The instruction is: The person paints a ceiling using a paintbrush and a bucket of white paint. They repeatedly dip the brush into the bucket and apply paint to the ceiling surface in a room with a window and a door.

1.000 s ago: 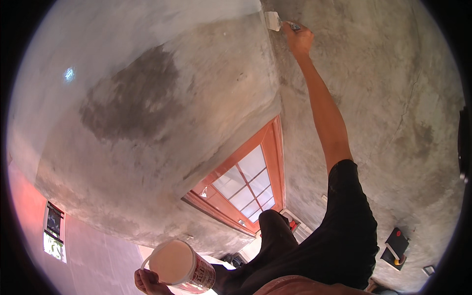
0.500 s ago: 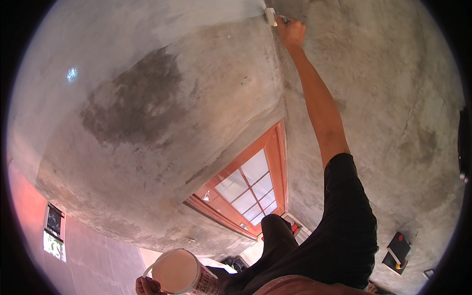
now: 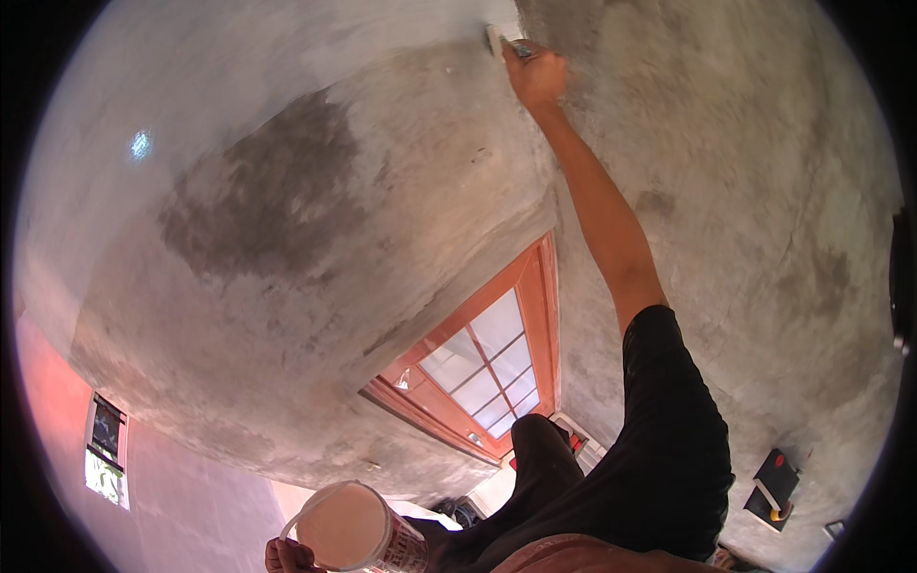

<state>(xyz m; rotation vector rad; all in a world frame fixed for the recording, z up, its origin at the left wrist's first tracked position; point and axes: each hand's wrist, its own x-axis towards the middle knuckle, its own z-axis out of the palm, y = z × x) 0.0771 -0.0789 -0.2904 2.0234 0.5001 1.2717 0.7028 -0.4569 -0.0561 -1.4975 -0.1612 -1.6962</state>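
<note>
High up near the wall corner, my right hand (image 3: 538,76) is closed round the handle of a paintbrush (image 3: 495,41). The brush's pale head touches the grey plaster wall (image 3: 401,124), just left of the corner, at the lower border of a lighter painted band (image 3: 287,48). My right arm is stretched far upward. At the bottom, my left hand (image 3: 288,556) grips the rim or handle of a plastic bucket (image 3: 406,546) with pale, creamy paint (image 3: 339,525) inside. Part of that hand is cut off by the lower edge.
Below the corner stands an orange-framed door (image 3: 547,325) with glass panes. A dark patch (image 3: 267,191) marks the left wall. On the right wall hangs a black shelf-like holder (image 3: 772,489) with a yellow item. A small window (image 3: 106,449) is at far left.
My right hand has moved the paintbrush left and slightly down, away from the corner onto the left wall. The bucket and my left hand have stayed nearly in place.
</note>
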